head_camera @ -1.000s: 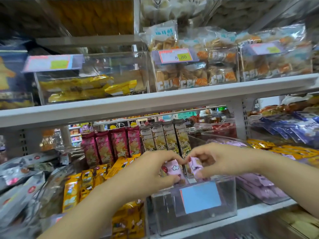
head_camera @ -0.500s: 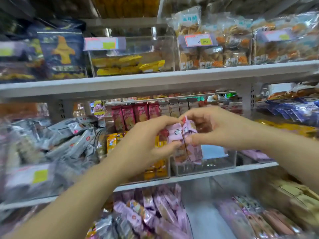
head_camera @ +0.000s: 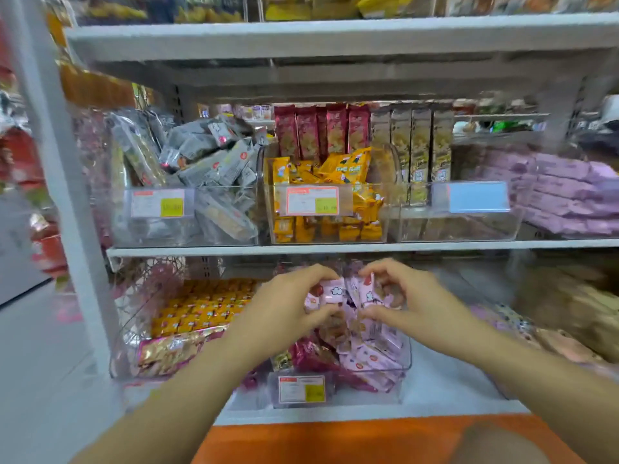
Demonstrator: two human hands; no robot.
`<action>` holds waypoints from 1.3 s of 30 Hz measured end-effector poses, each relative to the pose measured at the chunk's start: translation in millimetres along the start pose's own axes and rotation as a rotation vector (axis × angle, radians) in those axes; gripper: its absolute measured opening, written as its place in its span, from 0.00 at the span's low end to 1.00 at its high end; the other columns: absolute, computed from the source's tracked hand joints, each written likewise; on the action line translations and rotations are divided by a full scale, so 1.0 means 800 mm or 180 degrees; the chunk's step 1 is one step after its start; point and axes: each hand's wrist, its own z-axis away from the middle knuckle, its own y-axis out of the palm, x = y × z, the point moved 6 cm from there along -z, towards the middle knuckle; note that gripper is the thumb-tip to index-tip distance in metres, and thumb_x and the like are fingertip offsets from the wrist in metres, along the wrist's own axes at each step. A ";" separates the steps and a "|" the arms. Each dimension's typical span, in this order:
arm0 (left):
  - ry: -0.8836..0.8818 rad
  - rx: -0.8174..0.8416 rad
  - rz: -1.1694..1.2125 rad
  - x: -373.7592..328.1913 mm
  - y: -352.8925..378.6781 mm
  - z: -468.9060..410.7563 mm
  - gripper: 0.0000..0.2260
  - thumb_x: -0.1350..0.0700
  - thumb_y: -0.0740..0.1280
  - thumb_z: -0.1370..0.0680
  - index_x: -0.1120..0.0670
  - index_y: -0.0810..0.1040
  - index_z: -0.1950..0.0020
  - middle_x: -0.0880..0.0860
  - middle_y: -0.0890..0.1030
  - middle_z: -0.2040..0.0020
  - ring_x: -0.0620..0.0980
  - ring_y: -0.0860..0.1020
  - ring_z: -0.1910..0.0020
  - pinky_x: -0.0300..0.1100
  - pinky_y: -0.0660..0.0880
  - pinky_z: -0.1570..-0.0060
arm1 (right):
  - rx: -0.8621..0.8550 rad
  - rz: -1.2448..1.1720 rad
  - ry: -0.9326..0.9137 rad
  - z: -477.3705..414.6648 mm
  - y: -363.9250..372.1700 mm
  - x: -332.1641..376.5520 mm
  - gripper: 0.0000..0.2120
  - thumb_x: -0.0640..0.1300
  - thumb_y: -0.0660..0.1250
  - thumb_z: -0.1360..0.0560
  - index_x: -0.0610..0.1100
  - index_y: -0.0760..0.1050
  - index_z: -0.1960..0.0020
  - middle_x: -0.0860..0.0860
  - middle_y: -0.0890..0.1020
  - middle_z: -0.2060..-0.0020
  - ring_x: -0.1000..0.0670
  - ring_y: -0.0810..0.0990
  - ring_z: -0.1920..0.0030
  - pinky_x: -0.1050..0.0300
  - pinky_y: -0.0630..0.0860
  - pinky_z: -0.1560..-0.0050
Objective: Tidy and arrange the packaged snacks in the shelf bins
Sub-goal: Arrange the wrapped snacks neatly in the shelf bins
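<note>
My left hand [head_camera: 288, 308] pinches a small pink snack packet [head_camera: 330, 294] between thumb and fingers. My right hand [head_camera: 407, 301] grips other pink packets [head_camera: 363, 291] right beside it. Both hands hover over a clear bin [head_camera: 403, 361] on the lowest shelf, which holds more pink packets [head_camera: 371, 360] and some dark red ones [head_camera: 311, 356]. A price label [head_camera: 301, 389] hangs on that bin's front.
The shelf above carries clear bins of grey packets [head_camera: 207, 162], yellow packets [head_camera: 325, 195] and a nearly bare bin with a blue label [head_camera: 475, 197]. Purple packs [head_camera: 569, 199] lie at right. A bin of yellow-red snacks [head_camera: 197, 313] stands left of my hands. A white shelf post [head_camera: 57, 182] rises at left.
Both hands have come down with the pink packets from the middle shelf's blue-label bin to the bin on the lowest shelf. The view has tilted down.
</note>
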 end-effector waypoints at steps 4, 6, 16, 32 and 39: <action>-0.0297 0.0191 0.0062 0.030 0.052 0.003 0.19 0.46 0.67 0.23 0.47 0.71 0.34 0.47 0.78 0.40 0.47 0.76 0.43 0.44 0.73 0.44 | -0.0110 -0.0202 0.0359 0.004 0.034 -0.053 0.19 0.48 0.73 0.29 0.61 0.67 0.46 0.61 0.74 0.58 0.62 0.74 0.57 0.74 0.67 0.58; -0.0314 0.0176 0.0088 0.034 0.068 -0.003 0.18 0.47 0.67 0.23 0.48 0.71 0.34 0.46 0.77 0.39 0.47 0.75 0.42 0.40 0.72 0.44 | -0.0112 -0.0259 0.0425 0.002 0.043 -0.064 0.18 0.47 0.74 0.30 0.62 0.67 0.49 0.60 0.74 0.58 0.63 0.74 0.57 0.74 0.67 0.58; -0.0240 0.0213 0.0225 0.036 0.102 -0.029 0.14 0.48 0.68 0.24 0.46 0.71 0.39 0.41 0.68 0.46 0.46 0.76 0.52 0.43 0.72 0.50 | 0.0198 -0.0595 0.0438 -0.012 0.080 -0.089 0.28 0.46 0.74 0.29 0.62 0.64 0.37 0.67 0.73 0.46 0.77 0.68 0.46 0.80 0.63 0.49; -0.0228 0.0604 0.0683 0.053 0.092 -0.023 0.16 0.54 0.65 0.21 0.41 0.70 0.35 0.38 0.72 0.38 0.35 0.74 0.43 0.31 0.72 0.49 | -0.0040 -0.0590 0.0628 -0.030 0.082 -0.098 0.14 0.47 0.73 0.29 0.58 0.73 0.47 0.53 0.76 0.71 0.53 0.69 0.73 0.66 0.66 0.70; 0.0070 0.0086 -0.0327 0.085 0.055 -0.002 0.10 0.51 0.67 0.24 0.43 0.76 0.43 0.40 0.79 0.47 0.44 0.78 0.52 0.45 0.72 0.45 | -0.1452 -0.1539 0.0889 0.000 0.028 -0.111 0.16 0.42 0.69 0.26 0.62 0.72 0.46 0.59 0.80 0.52 0.61 0.77 0.53 0.67 0.71 0.51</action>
